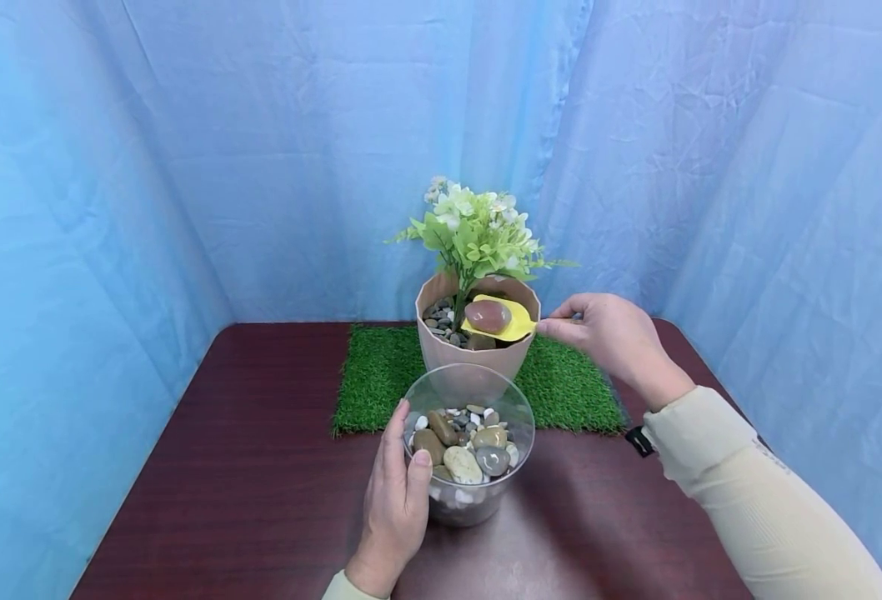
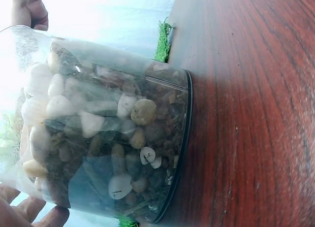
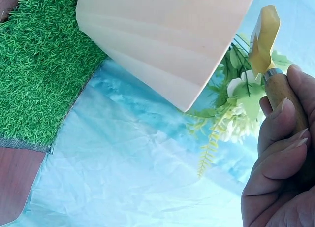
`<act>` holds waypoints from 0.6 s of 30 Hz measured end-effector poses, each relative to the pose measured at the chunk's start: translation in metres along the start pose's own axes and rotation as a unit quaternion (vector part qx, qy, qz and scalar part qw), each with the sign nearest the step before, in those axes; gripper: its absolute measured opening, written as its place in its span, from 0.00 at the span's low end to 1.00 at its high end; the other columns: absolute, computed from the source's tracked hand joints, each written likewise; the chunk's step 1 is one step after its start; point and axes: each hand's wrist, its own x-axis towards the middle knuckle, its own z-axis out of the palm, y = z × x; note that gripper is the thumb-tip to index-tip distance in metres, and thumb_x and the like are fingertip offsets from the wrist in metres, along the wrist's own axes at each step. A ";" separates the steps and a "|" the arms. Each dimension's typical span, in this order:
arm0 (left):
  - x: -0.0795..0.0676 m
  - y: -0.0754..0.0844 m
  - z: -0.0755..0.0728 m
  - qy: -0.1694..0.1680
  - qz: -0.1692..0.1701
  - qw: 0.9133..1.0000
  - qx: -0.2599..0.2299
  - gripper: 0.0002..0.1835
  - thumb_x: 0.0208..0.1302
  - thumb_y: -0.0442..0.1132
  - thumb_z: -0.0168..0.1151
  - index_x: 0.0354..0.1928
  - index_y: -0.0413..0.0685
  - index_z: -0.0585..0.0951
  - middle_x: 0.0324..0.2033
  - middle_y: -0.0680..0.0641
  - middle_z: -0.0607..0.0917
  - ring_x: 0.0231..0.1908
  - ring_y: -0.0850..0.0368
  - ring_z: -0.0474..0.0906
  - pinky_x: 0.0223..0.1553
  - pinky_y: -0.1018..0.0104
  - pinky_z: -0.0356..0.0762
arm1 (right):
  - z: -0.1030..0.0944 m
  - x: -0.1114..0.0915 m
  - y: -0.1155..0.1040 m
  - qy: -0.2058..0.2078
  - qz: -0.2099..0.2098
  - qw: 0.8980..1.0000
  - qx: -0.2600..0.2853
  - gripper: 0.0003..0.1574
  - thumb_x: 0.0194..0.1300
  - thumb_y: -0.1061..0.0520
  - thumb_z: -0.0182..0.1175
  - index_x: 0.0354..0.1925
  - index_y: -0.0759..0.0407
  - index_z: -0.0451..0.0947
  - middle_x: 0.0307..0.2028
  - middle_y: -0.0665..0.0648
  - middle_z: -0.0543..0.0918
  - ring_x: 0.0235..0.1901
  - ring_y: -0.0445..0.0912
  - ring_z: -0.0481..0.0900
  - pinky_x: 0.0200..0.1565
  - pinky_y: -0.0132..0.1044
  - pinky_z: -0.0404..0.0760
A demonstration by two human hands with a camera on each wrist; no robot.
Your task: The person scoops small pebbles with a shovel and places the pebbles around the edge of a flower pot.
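Note:
My right hand [image 1: 621, 337] grips the wooden handle [image 3: 283, 91] of a small trowel with a yellow blade [image 1: 518, 321]. On that blade lies a smooth reddish-brown stone [image 1: 488, 317], held over the mouth of a pale pink plant pot [image 1: 441, 354]. Grey pebbles [image 1: 441, 317] and a leafy plant with white flowers [image 1: 478, 229] fill part of the pot. Nearer to me, my left hand [image 1: 396, 508] holds the left side of a clear container [image 1: 463, 515] by its rim. Several large stones [image 1: 462, 464] lie on top inside it, over smaller pebbles [image 2: 120, 185].
A green artificial grass mat [image 1: 572, 387] lies under the pot, on a dark red wooden table [image 1: 261, 483]. Light blue curtains [image 1: 298, 167] hang behind and on both sides. The clear container stands just in front of the pot.

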 end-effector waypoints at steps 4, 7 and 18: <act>0.000 0.000 0.000 0.000 -0.002 1.000 0.000 0.34 0.76 0.34 0.52 0.82 0.49 0.59 0.78 0.44 0.67 0.75 0.47 0.66 0.75 0.75 0.55 | 0.003 0.004 0.000 0.001 -0.006 1.000 -0.012 0.22 0.67 0.29 0.65 0.42 0.41 0.90 0.36 0.46 0.91 0.34 0.46 0.83 0.35 0.45 0.79; 0.000 0.000 0.000 0.000 -0.003 1.000 0.001 0.34 0.76 0.34 0.52 0.82 0.49 0.59 0.78 0.45 0.67 0.75 0.47 0.66 0.75 0.75 0.55 | 0.005 0.007 0.000 -0.003 -0.009 1.000 -0.017 0.21 0.67 0.30 0.65 0.41 0.41 0.90 0.35 0.45 0.90 0.31 0.46 0.82 0.33 0.43 0.78; 0.000 0.000 0.000 0.001 0.000 1.000 -0.001 0.34 0.77 0.35 0.52 0.82 0.48 0.59 0.78 0.44 0.66 0.75 0.47 0.65 0.75 0.75 0.54 | 0.012 0.019 0.002 -0.020 -0.015 0.999 -0.027 0.18 0.68 0.33 0.67 0.42 0.42 0.90 0.33 0.45 0.90 0.26 0.45 0.80 0.29 0.41 0.76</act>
